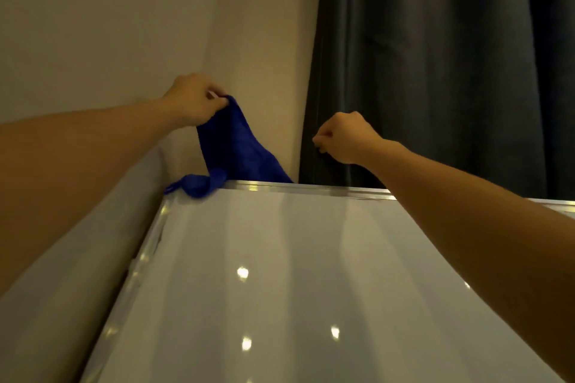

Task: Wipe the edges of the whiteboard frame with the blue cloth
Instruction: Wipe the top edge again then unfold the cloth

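The whiteboard (295,274) fills the lower part of the view, edged by a shiny metal frame (311,188) along its top and left side. A blue cloth (233,146) hangs over the top left corner of the frame, one bunched end resting on the corner. My left hand (194,99) pinches the cloth's upper end and holds it up above the frame. My right hand (345,137) is raised above the top edge, fingers curled shut; whether it touches the curtain behind it I cannot tell.
A beige wall (109,25) stands behind and left of the board. A dark grey curtain (435,56) hangs behind the board's right part, close to my right hand.
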A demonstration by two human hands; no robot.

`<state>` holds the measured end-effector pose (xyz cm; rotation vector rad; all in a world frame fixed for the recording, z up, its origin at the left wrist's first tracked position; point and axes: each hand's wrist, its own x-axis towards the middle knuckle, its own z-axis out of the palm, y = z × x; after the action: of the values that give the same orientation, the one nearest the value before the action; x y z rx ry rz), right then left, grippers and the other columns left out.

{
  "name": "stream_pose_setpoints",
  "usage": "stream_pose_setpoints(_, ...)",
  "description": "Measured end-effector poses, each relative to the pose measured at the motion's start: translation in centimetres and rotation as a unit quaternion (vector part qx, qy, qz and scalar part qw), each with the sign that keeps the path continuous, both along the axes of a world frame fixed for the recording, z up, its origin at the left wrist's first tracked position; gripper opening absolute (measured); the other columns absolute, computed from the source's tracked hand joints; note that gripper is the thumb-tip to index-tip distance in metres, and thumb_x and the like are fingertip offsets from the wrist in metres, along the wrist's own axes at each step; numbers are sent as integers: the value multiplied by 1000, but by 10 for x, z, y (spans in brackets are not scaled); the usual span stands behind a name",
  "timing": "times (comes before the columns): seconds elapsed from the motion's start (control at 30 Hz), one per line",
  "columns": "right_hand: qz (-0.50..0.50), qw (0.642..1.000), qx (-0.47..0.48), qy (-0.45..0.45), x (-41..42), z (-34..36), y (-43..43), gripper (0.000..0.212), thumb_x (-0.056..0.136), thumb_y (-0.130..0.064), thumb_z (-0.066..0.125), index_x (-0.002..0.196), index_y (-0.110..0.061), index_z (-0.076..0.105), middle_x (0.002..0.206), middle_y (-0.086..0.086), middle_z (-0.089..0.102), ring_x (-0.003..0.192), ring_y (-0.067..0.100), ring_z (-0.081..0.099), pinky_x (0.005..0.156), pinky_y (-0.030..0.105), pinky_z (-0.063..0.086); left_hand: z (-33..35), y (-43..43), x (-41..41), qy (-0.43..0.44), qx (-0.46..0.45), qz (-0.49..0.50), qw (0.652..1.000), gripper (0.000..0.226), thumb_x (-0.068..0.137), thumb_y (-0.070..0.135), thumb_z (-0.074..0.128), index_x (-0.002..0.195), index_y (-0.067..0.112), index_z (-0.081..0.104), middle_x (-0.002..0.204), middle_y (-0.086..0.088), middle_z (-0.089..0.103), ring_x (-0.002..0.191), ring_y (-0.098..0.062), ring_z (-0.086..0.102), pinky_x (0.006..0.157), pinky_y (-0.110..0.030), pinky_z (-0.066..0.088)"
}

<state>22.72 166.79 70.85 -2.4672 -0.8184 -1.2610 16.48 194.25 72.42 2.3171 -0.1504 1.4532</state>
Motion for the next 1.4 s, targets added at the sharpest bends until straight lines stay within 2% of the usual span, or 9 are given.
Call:
stream_pose_setpoints(0.1,83,993,-35,71,1,-14,29,42,88,-45,62,122,-21,62,107,-9,61,96,11,56,87,31,46,-9,-13,0,175,16,-68,982,11,93,23,62,101,21,69,102,-5,67,84,-17,65,54,-24,55)
stream_pose_setpoints(0.2,115,979,-65,155,3,-31,48,55,84,-45,67,134,-27,52,114,-5,63,101,12,58,86,27,45,-25,-22,1,234,53,-96,966,9,91,18,65,91,23,72,98,-4,71,88,-16,68,63,-28,59)
stream_pose_setpoints(0.47,168,984,50,34,5,-37,67,13,89,-15,65,98,-17,75,88,5,72,83,20,65,76,32,55,-38,-33,-3,177,25,-169,969,10,87,27,69,96,22,71,90,0,71,82,-13,66,59,-24,52)
stream_pose_setpoints(0.63,-41,968,-249,-20,-8,-26,19,26,91,-9,58,106,-23,73,100,-1,71,93,17,62,82,27,47,-65,-33,11,149,167,-63,973,22,87,48,63,93,31,74,98,9,70,90,-8,62,71,-20,46)
stream_pose_setpoints(0.73,-7,988,-154,-12,-19,-34,23,37,92,-8,54,125,-21,61,119,2,66,108,21,60,89,28,46,-86,-43,32,132,160,-54,977,30,92,41,58,117,26,64,115,2,63,100,-15,58,85,-33,50)
stream_pose_setpoints(0.9,71,981,-170,56,-16,-94,74,49,99,-33,37,143,-12,34,142,15,46,126,30,45,106,38,29,-104,-42,49,164,189,-13,968,20,93,31,50,103,19,62,106,-8,68,88,-21,61,78,-37,49)
stream_pose_setpoints(1.03,-25,972,-225,-59,12,-128,50,81,92,-68,11,153,-15,2,162,4,2,147,19,-5,117,38,-9,-132,-43,59,113,273,91,951,69,95,58,26,150,17,23,149,-10,40,133,-26,39,114,-44,28)
stream_pose_setpoints(1.13,-72,961,-254,-80,26,-138,20,90,85,-78,8,151,-18,-8,161,1,-8,145,17,-15,117,40,-11,-148,-70,66,114,297,106,942,84,89,70,17,153,20,-5,161,-9,12,146,-28,13,118,-46,9)
stream_pose_setpoints(1.4,-93,960,-254,-75,33,-132,-56,91,84,-79,10,150,-21,-12,160,-2,-12,144,14,-18,117,38,-11,-143,-154,81,131,294,105,941,88,87,74,15,152,21,-13,162,-14,1,147,-35,3,119,-53,2)
